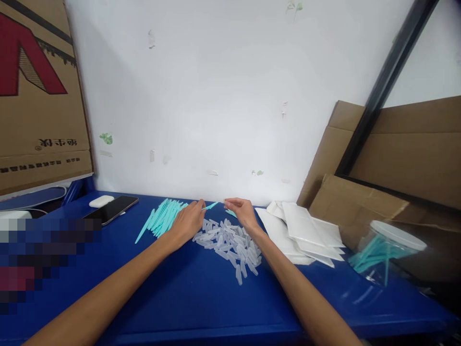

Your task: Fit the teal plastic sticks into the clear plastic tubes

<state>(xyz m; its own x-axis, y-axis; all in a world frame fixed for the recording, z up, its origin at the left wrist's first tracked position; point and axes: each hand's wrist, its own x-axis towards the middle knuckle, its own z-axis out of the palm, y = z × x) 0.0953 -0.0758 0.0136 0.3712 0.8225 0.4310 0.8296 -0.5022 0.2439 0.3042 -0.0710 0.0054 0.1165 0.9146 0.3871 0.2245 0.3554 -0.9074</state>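
My left hand (190, 218) is closed on a thin turquoise stick (212, 205) that points right. Just right of the stick's tip, my right hand (240, 210) has its thumb and fingers pinched together; what lies between them is too small to name. A pile of turquoise sticks (163, 217) lies beside my left hand, on its left. Below and between both hands is a heap of small translucent caps (230, 242). Another turquoise piece (231, 213) shows partly under my right hand.
On the blue table (201, 298), a phone (113, 210) and white case (101, 201) lie at left. White packets (306, 230) are stacked right, near a clear jar (383, 252) of turquoise sticks. Cardboard (356, 202) leans behind; a large box (43, 110) stands left.
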